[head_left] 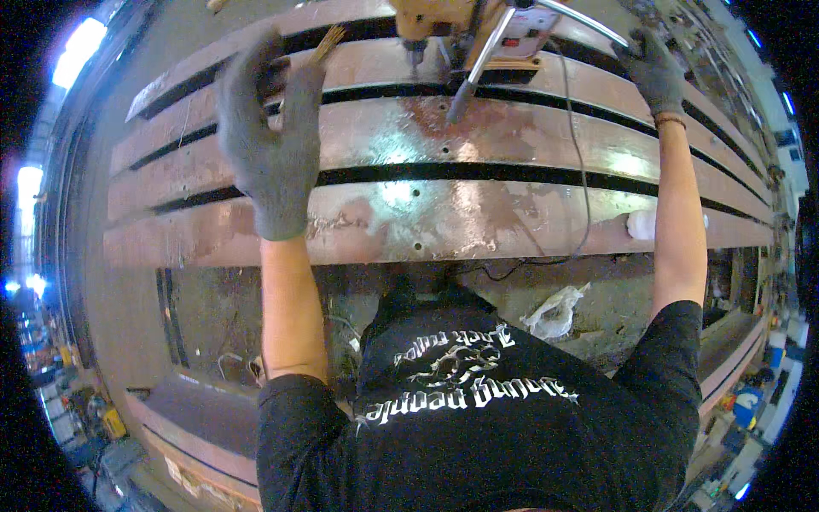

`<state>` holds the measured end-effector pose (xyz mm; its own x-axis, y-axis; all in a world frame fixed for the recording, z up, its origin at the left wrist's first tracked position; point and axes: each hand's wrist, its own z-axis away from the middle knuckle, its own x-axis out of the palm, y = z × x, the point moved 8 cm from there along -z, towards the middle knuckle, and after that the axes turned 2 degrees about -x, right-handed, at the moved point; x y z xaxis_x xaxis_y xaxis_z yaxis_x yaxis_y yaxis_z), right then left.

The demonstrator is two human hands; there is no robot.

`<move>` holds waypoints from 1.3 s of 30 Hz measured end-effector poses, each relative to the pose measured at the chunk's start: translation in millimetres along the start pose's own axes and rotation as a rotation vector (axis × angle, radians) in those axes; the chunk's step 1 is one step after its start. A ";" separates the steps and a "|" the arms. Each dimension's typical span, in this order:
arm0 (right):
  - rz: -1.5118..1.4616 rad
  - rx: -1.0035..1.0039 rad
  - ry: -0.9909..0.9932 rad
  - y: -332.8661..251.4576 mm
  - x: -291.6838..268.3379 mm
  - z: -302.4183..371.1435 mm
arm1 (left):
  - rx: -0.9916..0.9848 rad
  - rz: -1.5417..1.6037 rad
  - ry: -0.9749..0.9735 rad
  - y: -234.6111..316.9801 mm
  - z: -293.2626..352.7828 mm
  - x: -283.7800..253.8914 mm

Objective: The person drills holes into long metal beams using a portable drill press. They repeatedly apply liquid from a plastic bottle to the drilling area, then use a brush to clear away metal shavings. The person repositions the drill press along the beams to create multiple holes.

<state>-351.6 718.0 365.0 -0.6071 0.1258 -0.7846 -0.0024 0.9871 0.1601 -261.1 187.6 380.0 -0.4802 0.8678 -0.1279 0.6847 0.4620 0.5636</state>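
Note:
My left hand point(271, 141), in a grey knit glove, is raised over the left part of a slotted metal table. Its thumb and fingers stand apart. Tan bristles like a brush head point(328, 41) show beside the thumb tip; whether they touch the glove, I cannot tell. At the far right, my gloved right hand point(653, 72) closes around the end of a chrome feed lever point(589, 21). That lever belongs to a drilling machine point(512, 38) at the top centre. A second lever with a dark grip point(461, 101) points down toward me. The drill bit point(415, 55) hangs above the table.
Wet, shiny patches and several small holes mark the slotted table point(512, 213). A cable point(583, 171) runs from the machine across its near edge. White cloth or paper point(641, 225) lies by my right forearm. Below the edge is a crumpled clear plastic bag point(556, 311).

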 end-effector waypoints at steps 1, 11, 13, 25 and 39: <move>-0.077 -0.019 0.130 -0.1 -18.5 -0.1 | 0.181 -0.060 0.000 34.0 -23.2 10.6; -0.678 0.771 0.266 -85.2 -68.0 201.4 | 0.714 -0.412 -0.597 141.5 -125.7 153.1; -0.415 0.618 0.433 -63.6 -62.8 288.0 | 0.661 -0.625 -0.792 134.3 -111.8 173.8; -0.607 1.091 0.321 20.4 -75.0 399.1 | 0.629 -0.735 -0.561 100.8 -91.9 157.1; -0.804 1.101 0.347 52.7 -21.8 334.5 | 0.642 -0.639 -0.414 85.4 -96.4 156.5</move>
<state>-72.7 800.4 190.3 -0.8999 -0.3735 -0.2249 0.0790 0.3676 -0.9266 -330.6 345.2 486.8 -0.7170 0.3602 -0.5968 0.5897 0.7701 -0.2435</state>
